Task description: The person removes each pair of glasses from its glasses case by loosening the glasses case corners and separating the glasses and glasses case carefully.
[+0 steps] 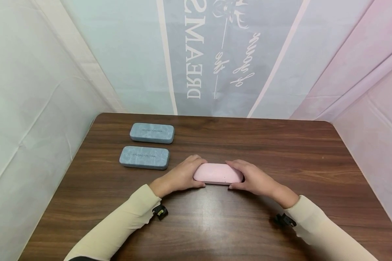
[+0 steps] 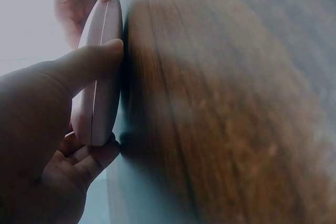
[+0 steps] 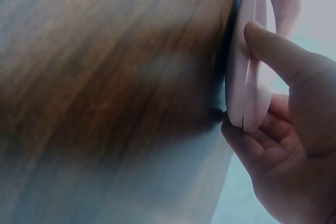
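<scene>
A pink glasses case (image 1: 218,173) with rounded ends lies at the middle of the wooden table, its lid closed along a thin seam. My left hand (image 1: 183,174) grips its left end, thumb on the near side and fingers behind. At the other end my right hand (image 1: 255,178) holds it the same way. In the left wrist view the left thumb (image 2: 97,61) crosses the seam of the case (image 2: 105,106). The right wrist view has the right thumb (image 3: 278,51) pressed against the case's side (image 3: 244,87). Parts of the far fingers are hidden behind the case.
Two blue-grey cases with small lettering lie at the left, one farther back (image 1: 152,133) and one nearer (image 1: 144,157). The dark wooden table (image 1: 313,156) ends at a printed cloth backdrop (image 1: 212,54). Pale cloth (image 1: 29,90) hangs along the left side.
</scene>
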{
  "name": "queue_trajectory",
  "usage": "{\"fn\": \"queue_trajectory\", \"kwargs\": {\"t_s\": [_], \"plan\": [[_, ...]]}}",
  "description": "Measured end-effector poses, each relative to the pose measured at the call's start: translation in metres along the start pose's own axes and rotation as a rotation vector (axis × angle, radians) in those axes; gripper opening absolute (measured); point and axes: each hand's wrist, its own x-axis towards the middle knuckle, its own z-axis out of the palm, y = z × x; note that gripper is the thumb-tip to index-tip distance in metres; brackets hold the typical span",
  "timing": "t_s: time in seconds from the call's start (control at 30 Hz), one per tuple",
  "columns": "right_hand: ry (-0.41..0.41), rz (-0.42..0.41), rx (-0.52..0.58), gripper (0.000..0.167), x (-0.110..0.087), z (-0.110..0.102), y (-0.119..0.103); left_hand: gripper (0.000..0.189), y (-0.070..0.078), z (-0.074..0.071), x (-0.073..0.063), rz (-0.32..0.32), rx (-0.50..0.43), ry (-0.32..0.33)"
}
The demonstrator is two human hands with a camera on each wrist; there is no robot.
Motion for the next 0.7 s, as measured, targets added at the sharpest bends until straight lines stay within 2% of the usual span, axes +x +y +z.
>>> {"fn": "queue_trajectory", "kwargs": {"t_s": [0.17, 0.4, 0.7], "plan": [[0.021, -0.007, -0.041, 0.080, 0.001, 0.002, -0.001, 0.063, 0.003, 0.001, 0.001, -0.025, 0.011, -0.003], [0.056, -0.051, -0.147, 0.072, 0.005, -0.001, 0.000, 0.064, 0.011, -0.001, 0.003, -0.075, 0.045, -0.029], [-0.052, -0.049, -0.197, 0.068, 0.018, -0.014, 0.000, 0.066, 0.017, -0.001, 0.006, -0.127, 0.102, -0.037]]}}
